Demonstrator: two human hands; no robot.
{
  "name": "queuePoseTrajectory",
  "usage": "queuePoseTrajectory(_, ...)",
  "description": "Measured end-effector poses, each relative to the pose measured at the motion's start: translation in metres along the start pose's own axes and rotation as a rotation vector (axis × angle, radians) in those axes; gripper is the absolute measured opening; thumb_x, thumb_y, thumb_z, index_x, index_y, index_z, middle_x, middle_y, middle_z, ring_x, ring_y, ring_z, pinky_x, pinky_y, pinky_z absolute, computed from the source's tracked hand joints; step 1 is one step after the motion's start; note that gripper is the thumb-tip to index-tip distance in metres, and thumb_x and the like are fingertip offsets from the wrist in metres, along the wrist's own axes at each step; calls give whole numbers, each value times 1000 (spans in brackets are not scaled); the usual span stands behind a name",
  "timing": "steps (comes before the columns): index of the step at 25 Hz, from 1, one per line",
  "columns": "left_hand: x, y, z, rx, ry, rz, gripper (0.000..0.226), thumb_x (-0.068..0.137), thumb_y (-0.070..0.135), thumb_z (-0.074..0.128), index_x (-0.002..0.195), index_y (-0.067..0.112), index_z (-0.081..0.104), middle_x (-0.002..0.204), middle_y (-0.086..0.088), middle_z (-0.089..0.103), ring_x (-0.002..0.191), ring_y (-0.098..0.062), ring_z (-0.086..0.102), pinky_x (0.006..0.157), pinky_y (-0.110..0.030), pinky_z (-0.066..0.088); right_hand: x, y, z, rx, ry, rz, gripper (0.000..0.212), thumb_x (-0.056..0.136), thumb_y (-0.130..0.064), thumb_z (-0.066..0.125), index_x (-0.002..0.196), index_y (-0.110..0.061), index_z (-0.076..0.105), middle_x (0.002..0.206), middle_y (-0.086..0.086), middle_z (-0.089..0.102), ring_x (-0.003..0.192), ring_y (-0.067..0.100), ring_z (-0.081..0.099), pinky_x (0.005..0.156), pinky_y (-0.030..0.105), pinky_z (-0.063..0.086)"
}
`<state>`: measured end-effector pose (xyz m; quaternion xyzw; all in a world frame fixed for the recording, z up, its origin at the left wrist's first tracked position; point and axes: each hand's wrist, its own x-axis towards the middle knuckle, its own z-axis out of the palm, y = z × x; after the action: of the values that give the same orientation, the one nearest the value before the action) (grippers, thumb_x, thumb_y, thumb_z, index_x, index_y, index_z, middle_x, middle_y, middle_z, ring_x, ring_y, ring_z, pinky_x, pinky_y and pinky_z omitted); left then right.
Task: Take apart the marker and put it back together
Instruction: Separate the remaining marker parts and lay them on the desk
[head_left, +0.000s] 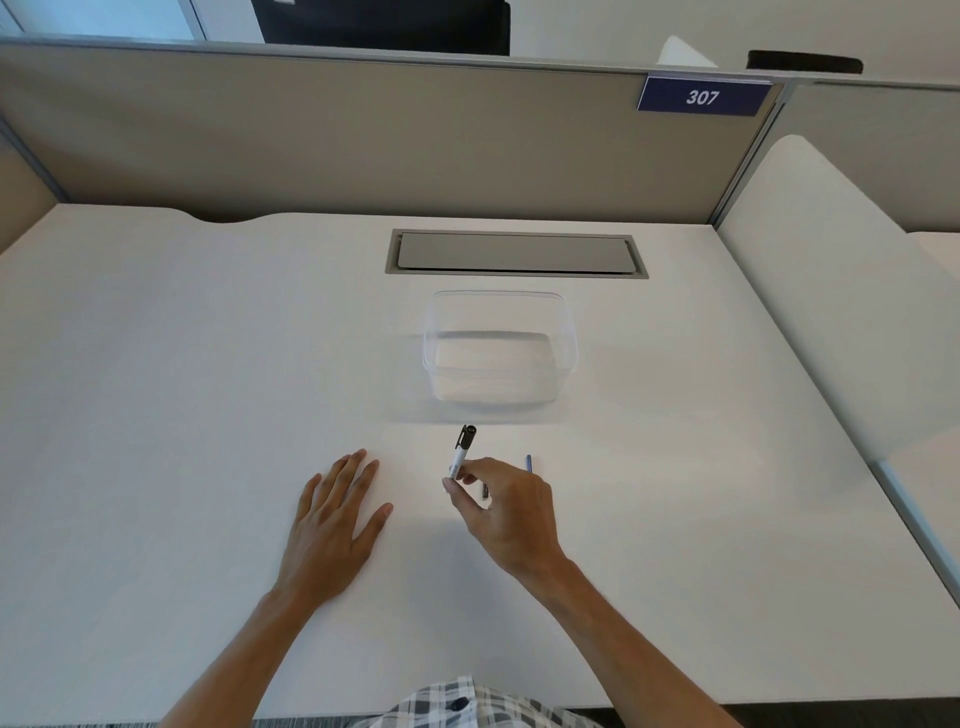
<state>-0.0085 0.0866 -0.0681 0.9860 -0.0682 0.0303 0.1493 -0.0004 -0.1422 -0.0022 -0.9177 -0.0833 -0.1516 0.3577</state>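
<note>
A white marker (462, 453) with a black clipped cap is pinched between the thumb and fingers of my right hand (506, 512). The cap end points away from me and is lifted off the white desk (182, 415). The cap is on the barrel. My left hand (332, 519) lies flat on the desk to the left of the marker, fingers spread, holding nothing. A thin blue pen (529, 463) sticks out from behind my right hand, and a dark object (485, 491) lies partly hidden under its fingers.
A clear plastic container (498, 348) stands just beyond the marker. Behind it a grey cable hatch (514, 253) is set into the desk. A beige partition (363, 140) with a 307 label (702, 96) closes the far side. A white panel (831, 291) borders the right edge.
</note>
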Motion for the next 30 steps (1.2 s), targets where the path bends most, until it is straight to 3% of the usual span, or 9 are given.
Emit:
queuePoseTrajectory(2,0,1,-1,2,0,-1,63,93,56,24,147,24,31,157,2,27,145,-17,22,117,-41,17,-6,4,4,5,-45,18,6,84,-28,76,87,-23,76,79,-11,75,70,5,62,56,15,36)
queuePoseTrajectory(8,-1,2,-2,0,1,1,64,93,57,22,147,23,32,157,1,28,145,-17,22,118,-41,17,-17,9,13,-33,-131,-8,9,85,-29,74,90,-21,76,83,-9,77,73,11,71,60,17,39)
queuePoseTrajectory(12,-1,2,-2,-2,2,1,64,93,57,22,147,23,33,157,1,28,144,-18,23,117,-41,17,-8,7,7,-12,-125,13,9,86,-31,73,91,-24,76,85,-10,77,73,8,68,60,19,38)
queuePoseTrajectory(14,-1,3,-3,-9,5,2,65,93,58,21,146,22,34,156,1,29,144,-18,24,117,-41,18,0,3,2,6,-95,19,9,86,-33,73,90,-25,76,84,-11,76,66,0,58,59,20,37)
queuePoseTrajectory(19,-1,3,-3,-19,6,-2,64,93,57,23,146,22,34,156,0,30,144,-19,25,117,-43,19,7,-8,-2,67,77,-45,6,82,-29,74,82,-23,73,78,-14,73,56,-17,47,57,0,31)
queuePoseTrajectory(21,0,3,-3,-20,3,-5,64,93,56,24,146,22,34,156,1,29,144,-19,24,117,-43,18,4,-8,2,76,70,-67,6,81,-26,75,82,-21,72,77,-12,73,59,-7,55,57,1,34)
queuePoseTrajectory(25,-1,3,-4,-20,3,-2,65,92,57,24,146,22,34,157,0,28,145,-18,23,117,-42,17,-13,1,17,-19,-101,-117,8,82,-21,77,87,-14,75,79,-5,77,67,15,72,54,24,53)
queuePoseTrajectory(30,0,4,-4,-22,3,-2,65,92,56,24,146,21,35,156,0,29,144,-19,24,117,-43,19,-12,4,19,-27,-171,-64,13,86,-24,71,90,-13,76,85,-3,78,76,19,74,61,30,56)
